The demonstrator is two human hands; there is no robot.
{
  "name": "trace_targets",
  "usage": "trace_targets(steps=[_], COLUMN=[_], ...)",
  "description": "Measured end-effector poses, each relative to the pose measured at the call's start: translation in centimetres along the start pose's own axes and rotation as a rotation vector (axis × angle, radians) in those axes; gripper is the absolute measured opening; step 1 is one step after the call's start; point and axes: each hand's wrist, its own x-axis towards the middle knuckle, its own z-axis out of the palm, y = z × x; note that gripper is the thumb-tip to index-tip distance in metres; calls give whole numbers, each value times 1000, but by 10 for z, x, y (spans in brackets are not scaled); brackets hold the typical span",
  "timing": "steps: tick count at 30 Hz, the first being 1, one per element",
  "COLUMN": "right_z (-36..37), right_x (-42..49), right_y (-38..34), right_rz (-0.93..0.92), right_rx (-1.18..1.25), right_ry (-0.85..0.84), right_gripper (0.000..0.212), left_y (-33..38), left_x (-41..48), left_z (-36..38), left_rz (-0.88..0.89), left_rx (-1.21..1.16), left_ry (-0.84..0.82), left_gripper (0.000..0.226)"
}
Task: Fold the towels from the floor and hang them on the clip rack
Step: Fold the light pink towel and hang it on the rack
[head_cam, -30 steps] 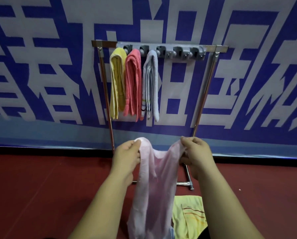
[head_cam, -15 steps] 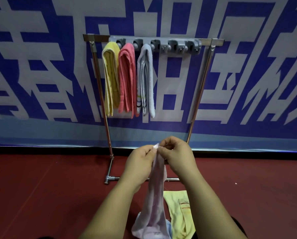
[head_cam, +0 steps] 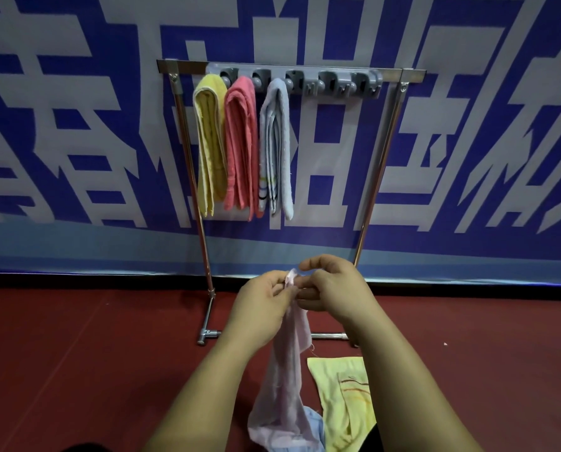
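A thin pale pink towel (head_cam: 285, 380) hangs folded lengthwise from my two hands, its lower end pooled on the floor. My left hand (head_cam: 263, 305) pinches the towel's top corners. My right hand (head_cam: 334, 288) touches the same corners with curled fingertips, its index finger raised. Behind stands the metal clip rack (head_cam: 292, 78) with a grey clip bar. On its left clips hang a folded yellow towel (head_cam: 209, 145), a coral towel (head_cam: 241, 148) and a light blue striped towel (head_cam: 277, 148). The clips on the right are free.
A pale yellow towel (head_cam: 344, 402) with brown stripes lies on the red floor (head_cam: 93, 370) just right of the pink one. A light blue cloth (head_cam: 315, 422) peeks out beneath them. A blue and white banner (head_cam: 468, 141) covers the wall behind the rack.
My hands came together, bringing the pink towel's two top corners into one point so that it hangs folded in half. The view has tilted slightly lower.
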Motion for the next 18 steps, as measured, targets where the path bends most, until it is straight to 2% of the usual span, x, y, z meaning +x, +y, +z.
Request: trace_targets(steps=[3, 7, 13, 18], right_z=[-4, -12, -13, -22], right_x=[-1, 4, 7, 11], right_y=[0, 10, 22, 25], right_rz=[-57, -177, -214, -194], right_rx=[-94, -455, -538, -705], right_ry=[-13, -19, -67, -144], right_gripper=[26, 29, 8, 17], left_y=[2, 3, 7, 12], left_x=[0, 1, 6, 12], left_z=[-5, -15, -32, -48], left_rz=[24, 57, 101, 150], left_rx=[32, 22, -107, -249], left_ry=[19, -5, -48, 4], left_gripper=[19, 21, 26, 16])
